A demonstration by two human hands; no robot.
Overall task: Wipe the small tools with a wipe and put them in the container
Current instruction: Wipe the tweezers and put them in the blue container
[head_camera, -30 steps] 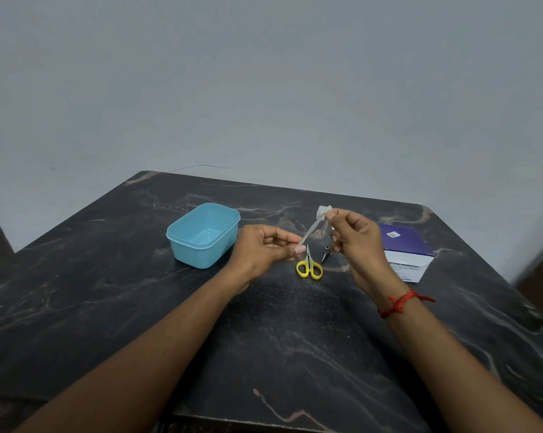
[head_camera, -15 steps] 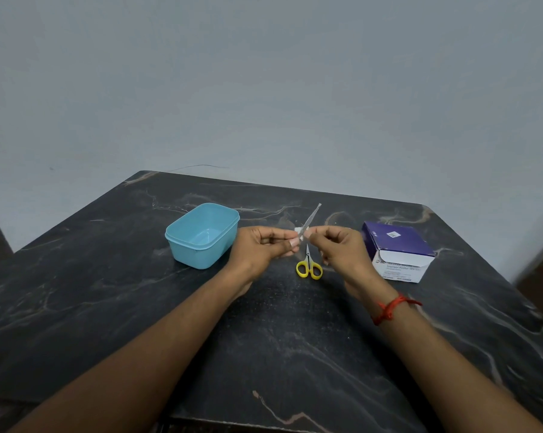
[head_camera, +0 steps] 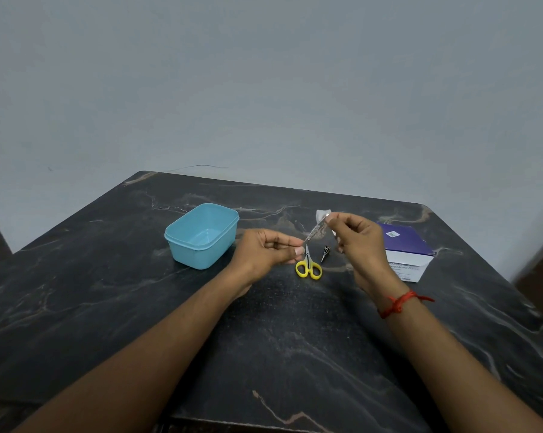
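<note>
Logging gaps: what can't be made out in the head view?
All head view.
The wipe: mostly hidden by the right hand.
The thin metal tool: lower end covered by the left hand.
The small dark tool beside the scissors: too small to identify.
The box print: blurred.

"Alcohol 70%" on purple box (head_camera: pixel 404 250)

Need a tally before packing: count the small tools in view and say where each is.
3. A slim metal tool pinched between left hand and right hand; yellow-handled scissors on the table beneath; small dark tool right of them. Hands may hide more.
</note>
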